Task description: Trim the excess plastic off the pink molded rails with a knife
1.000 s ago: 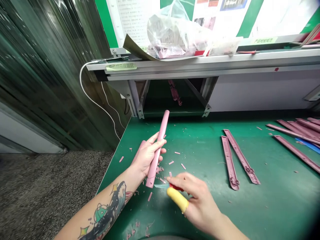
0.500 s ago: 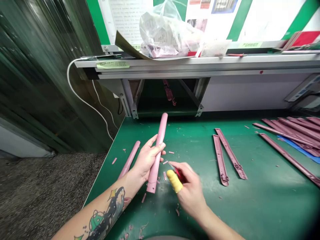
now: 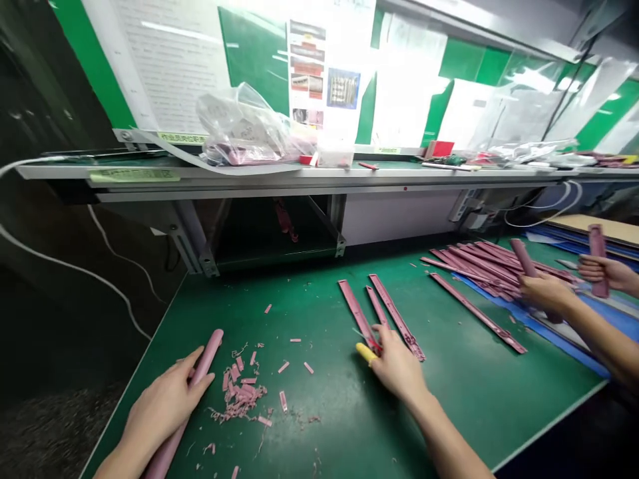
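Observation:
My left hand (image 3: 162, 406) lies over a pink tube (image 3: 212, 346) that rests along the green table's (image 3: 319, 426) left edge, with the fingers curled round it. My right hand (image 3: 397, 366) wears a yellow finger cot (image 3: 365, 352) and pinches a small red-handled knife (image 3: 372, 342). It sits at the near ends of three flat pink strips (image 3: 382, 309) lying side by side mid-table. A heap of pink shavings (image 3: 242, 392) lies between my hands.
A pile of long pink strips (image 3: 479, 263) lies on a blue sheet (image 3: 589, 326) at the right. There a co-worker's hands (image 3: 546, 293) hold pink pieces. A shelf (image 3: 299, 174) with a clear plastic bag (image 3: 244, 126) runs along the back.
My left hand lowered the pink tube from upright to flat at the table's left edge. My right hand moved right with the knife to the flat strips. The view swung right and up.

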A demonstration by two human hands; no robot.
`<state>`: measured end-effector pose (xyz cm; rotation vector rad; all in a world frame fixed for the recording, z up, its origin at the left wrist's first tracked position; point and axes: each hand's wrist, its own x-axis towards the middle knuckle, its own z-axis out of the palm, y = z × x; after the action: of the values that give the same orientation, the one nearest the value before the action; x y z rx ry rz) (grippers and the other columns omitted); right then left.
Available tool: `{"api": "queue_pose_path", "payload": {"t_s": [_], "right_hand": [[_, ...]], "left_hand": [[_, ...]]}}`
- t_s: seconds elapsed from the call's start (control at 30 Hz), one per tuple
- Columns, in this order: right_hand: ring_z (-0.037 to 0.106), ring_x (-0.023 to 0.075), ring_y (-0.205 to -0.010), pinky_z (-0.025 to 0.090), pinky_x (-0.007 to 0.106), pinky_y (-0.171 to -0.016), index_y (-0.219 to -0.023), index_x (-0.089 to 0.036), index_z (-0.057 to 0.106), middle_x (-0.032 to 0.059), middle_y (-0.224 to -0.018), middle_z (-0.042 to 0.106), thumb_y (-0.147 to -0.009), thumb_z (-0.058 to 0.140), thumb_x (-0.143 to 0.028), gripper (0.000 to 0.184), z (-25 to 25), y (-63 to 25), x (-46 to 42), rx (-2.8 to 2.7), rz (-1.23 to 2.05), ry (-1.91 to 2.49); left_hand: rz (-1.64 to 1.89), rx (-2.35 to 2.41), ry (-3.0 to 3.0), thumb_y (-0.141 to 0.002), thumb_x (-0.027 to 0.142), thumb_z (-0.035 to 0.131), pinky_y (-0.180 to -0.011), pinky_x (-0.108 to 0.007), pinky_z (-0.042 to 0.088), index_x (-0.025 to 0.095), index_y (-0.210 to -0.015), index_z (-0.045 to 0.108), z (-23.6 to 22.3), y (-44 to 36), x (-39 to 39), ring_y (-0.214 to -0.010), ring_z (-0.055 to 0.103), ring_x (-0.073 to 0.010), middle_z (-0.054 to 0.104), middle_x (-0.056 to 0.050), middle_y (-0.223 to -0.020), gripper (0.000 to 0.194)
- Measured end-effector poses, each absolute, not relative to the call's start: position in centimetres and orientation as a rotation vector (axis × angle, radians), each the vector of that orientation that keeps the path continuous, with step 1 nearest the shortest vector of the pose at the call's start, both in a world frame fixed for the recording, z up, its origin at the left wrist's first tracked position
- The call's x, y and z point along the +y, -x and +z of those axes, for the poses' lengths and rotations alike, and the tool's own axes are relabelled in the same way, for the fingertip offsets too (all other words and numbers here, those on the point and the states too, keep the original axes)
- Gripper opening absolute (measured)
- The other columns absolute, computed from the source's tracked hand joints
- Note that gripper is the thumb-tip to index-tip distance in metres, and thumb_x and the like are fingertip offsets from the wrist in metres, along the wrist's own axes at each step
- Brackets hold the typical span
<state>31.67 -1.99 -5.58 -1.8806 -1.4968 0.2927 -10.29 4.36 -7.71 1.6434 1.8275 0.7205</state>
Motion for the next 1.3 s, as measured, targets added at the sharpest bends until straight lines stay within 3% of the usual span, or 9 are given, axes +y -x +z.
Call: {"api": "queue_pose_path", "payload": {"t_s": [0.13,0.2,0.3,0.47,0.63,0.77,0.97,1.13,1.3], "right_hand": [[0.054,0.0213,-0.093,0.044,0.034,-0.081,-0.102,-0.019,0.057,0.0079,-0.100,0.056,-0.084,0.046,-0.016,0.021,-4.0,-29.7,-2.3,-1.714,0.346,1.663],[0.054,0.0193,-0.092,0.045,0.032,-0.081,-0.101,-0.021,0.060,0.0068,-0.097,0.055,-0.090,0.040,-0.017,0.023,-2.8,-27.2,-2.9,-1.903,0.460,1.478],[0.056,0.0160,-0.085,0.046,0.028,-0.074,-0.106,-0.024,0.062,0.0042,-0.092,0.054,-0.094,0.039,-0.017,0.027,-0.9,-23.5,-3.8,-2.075,0.631,1.303],[0.059,0.0156,-0.082,0.047,0.027,-0.073,-0.116,-0.024,0.060,0.0042,-0.094,0.065,-0.096,0.045,-0.023,0.025,0.5,-21.1,-3.6,-1.979,0.534,1.186],[0.060,0.0153,-0.070,0.045,0.026,-0.064,-0.107,-0.023,0.068,0.0045,-0.083,0.068,-0.091,0.055,-0.028,0.021,0.3,-21.5,-3.3,-1.949,0.284,1.213],[0.061,0.0143,-0.070,0.046,0.025,-0.062,-0.108,-0.023,0.070,0.0055,-0.084,0.068,-0.090,0.056,-0.026,0.023,0.4,-21.9,-3.5,-1.958,0.268,1.177],[0.056,0.0130,-0.063,0.044,0.024,-0.057,-0.102,-0.021,0.074,0.0033,-0.071,0.065,-0.083,0.068,-0.033,0.023,1.3,-22.8,-3.4,-2.002,0.462,1.049],[0.059,0.0131,-0.064,0.047,0.026,-0.062,-0.105,-0.023,0.073,0.0030,-0.075,0.070,-0.086,0.065,-0.028,0.021,1.8,-23.8,-2.7,-2.068,0.637,0.880],[0.054,0.0114,-0.055,0.046,0.025,-0.055,-0.088,-0.018,0.076,0.0009,-0.064,0.066,-0.073,0.077,-0.029,0.019,0.9,-23.7,-1.9,-1.763,1.028,0.866]], "left_hand": [[0.897,1.473,-1.291,-0.082,0.041,0.055,-0.045,-0.024,0.042,0.020,-0.129,0.051,-5.8,7.1,2.9,-0.056,0.053,-0.0165,0.053,-0.002,-0.075,0.052],[0.916,1.264,-1.192,-0.090,0.042,0.046,-0.045,-0.023,0.044,0.021,-0.131,0.048,-4.5,4.3,1.6,-0.051,0.048,-0.0115,0.050,0.000,-0.072,0.046],[0.916,1.048,-1.074,-0.092,0.047,0.046,-0.039,-0.020,0.043,0.024,-0.131,0.047,-2.7,0.8,-0.6,-0.046,0.042,-0.0080,0.045,0.003,-0.071,0.045],[0.928,0.795,-0.796,-0.086,0.034,0.064,-0.033,-0.016,0.045,0.024,-0.131,0.045,-0.8,-0.9,-2.8,-0.047,0.050,-0.0075,0.054,0.002,-0.076,0.050],[0.891,0.818,-0.796,-0.086,0.033,0.065,-0.032,-0.016,0.046,0.023,-0.126,0.049,-0.7,-0.8,-3.4,-0.046,0.054,-0.0076,0.059,0.000,-0.081,0.045],[0.877,0.847,-0.906,-0.086,0.036,0.064,-0.032,-0.015,0.044,0.023,-0.126,0.052,-1.0,-0.6,-3.5,-0.046,0.055,-0.0073,0.060,-0.001,-0.082,0.044],[0.882,0.924,-1.171,-0.086,0.042,0.062,-0.037,-0.018,0.048,0.025,-0.135,0.049,-0.2,-0.2,-4.2,-0.051,0.057,-0.0098,0.062,-0.004,-0.087,0.053],[0.868,1.042,-1.312,-0.087,0.044,0.058,-0.039,-0.019,0.049,0.029,-0.138,0.049,1.2,-0.2,-5.5,-0.053,0.056,-0.0113,0.063,-0.004,-0.085,0.053],[0.857,1.074,-1.418,-0.088,0.044,0.056,-0.041,-0.022,0.051,0.030,-0.140,0.046,1.8,0.1,-5.7,-0.055,0.057,-0.0141,0.063,-0.004,-0.082,0.054]]}}
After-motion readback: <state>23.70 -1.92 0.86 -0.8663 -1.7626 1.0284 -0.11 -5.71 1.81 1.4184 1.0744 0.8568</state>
